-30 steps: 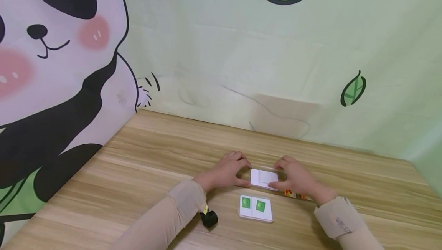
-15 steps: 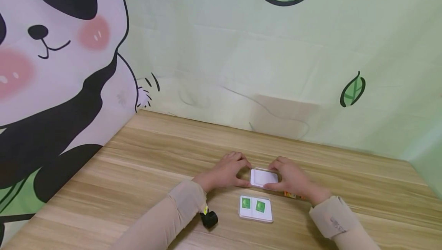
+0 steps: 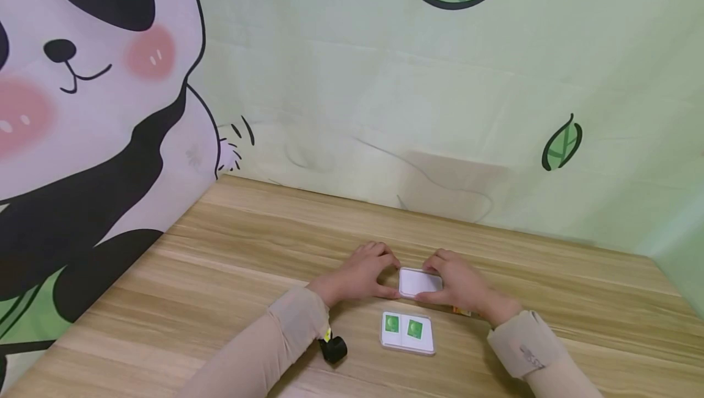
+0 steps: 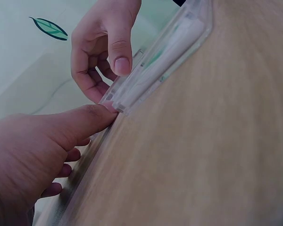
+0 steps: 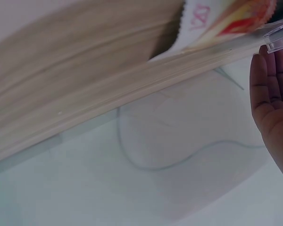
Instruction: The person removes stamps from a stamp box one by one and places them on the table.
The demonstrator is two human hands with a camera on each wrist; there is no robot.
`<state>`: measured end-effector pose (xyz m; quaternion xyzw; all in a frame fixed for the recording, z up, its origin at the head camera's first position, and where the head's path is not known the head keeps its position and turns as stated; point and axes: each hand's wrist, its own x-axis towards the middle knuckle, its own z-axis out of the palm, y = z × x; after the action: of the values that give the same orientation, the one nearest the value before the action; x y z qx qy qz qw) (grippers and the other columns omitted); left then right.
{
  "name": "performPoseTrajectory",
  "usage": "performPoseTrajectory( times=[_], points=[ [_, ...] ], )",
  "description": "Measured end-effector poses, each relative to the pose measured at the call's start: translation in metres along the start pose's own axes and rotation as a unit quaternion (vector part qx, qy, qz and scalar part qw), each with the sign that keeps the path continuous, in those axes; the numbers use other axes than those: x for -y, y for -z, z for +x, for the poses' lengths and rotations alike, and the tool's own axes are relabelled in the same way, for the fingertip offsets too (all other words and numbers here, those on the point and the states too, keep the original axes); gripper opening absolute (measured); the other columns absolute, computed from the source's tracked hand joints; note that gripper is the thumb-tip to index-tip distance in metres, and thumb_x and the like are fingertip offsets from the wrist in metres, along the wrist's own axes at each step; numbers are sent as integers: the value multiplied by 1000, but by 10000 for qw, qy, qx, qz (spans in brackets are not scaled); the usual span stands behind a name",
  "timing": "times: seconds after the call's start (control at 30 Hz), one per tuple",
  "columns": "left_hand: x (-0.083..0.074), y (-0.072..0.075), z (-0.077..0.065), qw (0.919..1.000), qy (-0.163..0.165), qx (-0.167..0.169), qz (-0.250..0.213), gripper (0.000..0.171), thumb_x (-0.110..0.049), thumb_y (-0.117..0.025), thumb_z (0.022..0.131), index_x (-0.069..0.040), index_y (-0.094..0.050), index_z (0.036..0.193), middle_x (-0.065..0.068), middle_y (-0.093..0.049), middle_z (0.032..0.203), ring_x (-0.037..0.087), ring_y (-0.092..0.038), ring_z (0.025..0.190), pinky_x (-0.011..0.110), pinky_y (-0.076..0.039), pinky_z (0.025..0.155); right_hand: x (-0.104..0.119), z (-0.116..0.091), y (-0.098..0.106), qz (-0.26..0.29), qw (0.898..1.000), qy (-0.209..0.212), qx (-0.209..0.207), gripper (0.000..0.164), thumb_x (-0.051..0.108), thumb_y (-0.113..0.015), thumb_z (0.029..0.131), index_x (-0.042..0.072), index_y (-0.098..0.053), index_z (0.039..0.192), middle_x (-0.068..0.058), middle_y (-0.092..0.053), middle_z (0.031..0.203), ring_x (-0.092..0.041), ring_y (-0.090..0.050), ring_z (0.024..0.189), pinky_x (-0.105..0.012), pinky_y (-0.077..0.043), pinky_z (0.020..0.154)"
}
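Note:
A flat, clear plastic case (image 3: 418,282) with a white face lies on the table. My left hand (image 3: 364,272) holds its left end, thumb at the near corner and fingers at the far one. Across the right end, my right hand (image 3: 462,285) grips the clear lid, which lines up with the case below. In the left wrist view, the left thumb (image 4: 96,117) touches a corner of clear plastic. Closer to me lies a second clear case (image 3: 407,332) with two green squares on white. A red and orange wrapper (image 5: 240,23) sits behind my right wrist, mostly hidden in the head view.
The wood-grain table (image 3: 247,227) meets a pale green cloth wall (image 3: 330,110) at the back. A panda print (image 3: 99,110) covers the left wall. A black wrist camera (image 3: 333,348) sticks out from the left sleeve, left of the second case.
My right hand has moved left, sliding the lid from an offset position until it lines up with the case. It now covers more of the wrapper. The left hand has stayed put.

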<state>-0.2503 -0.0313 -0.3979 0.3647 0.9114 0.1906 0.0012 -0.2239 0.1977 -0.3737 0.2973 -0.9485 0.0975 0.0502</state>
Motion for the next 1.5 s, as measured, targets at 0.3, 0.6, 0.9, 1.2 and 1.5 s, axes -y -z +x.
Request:
performPoseTrajectory(
  times=[0.3,0.6,0.9,1.2,1.5],
  points=[
    [0,-1,0,10000,33,6,-7,54,-49,-70,82,-17,-60,124,-2,-53,124,17,-44,121,37,-34,109,2,0,-1,46,9999,-70,59,54,47,-77,75,3,-65,104,-5,-61,101,-15,-56,90,-34,-50,80],
    [1,-2,0,10000,16,-27,-51,54,-49,-71,82,-17,-61,124,-2,-54,124,17,-44,122,38,-33,109,4,-2,-2,-61,9996,-236,120,55,48,-77,75,4,-65,106,-4,-61,104,-16,-57,93,-36,-50,82],
    [1,-2,0,9999,-28,-51,-105,54,-49,-71,81,-17,-61,124,-2,-54,123,17,-44,121,37,-34,108,4,-3,-2,-259,9993,-243,60,55,51,-76,74,6,-66,105,-4,-62,103,-16,-58,92,-36,-51,81],
    [1,-2,0,9999,-17,-68,-142,54,-48,-73,81,-17,-62,123,-1,-55,123,17,-45,120,38,-35,107,3,-4,-3,-249,9992,-301,106,57,53,-75,75,7,-66,108,-5,-61,106,-16,-58,93,-37,-51,82],
    [2,-3,1,9998,-13,-97,-160,54,-47,-73,80,-17,-62,123,-1,-55,122,17,-45,120,38,-35,107,1,-4,-2,-215,9994,-259,53,58,54,-75,74,8,-66,108,-4,-62,105,-15,-57,90,-34,-50,79]
  ],
)
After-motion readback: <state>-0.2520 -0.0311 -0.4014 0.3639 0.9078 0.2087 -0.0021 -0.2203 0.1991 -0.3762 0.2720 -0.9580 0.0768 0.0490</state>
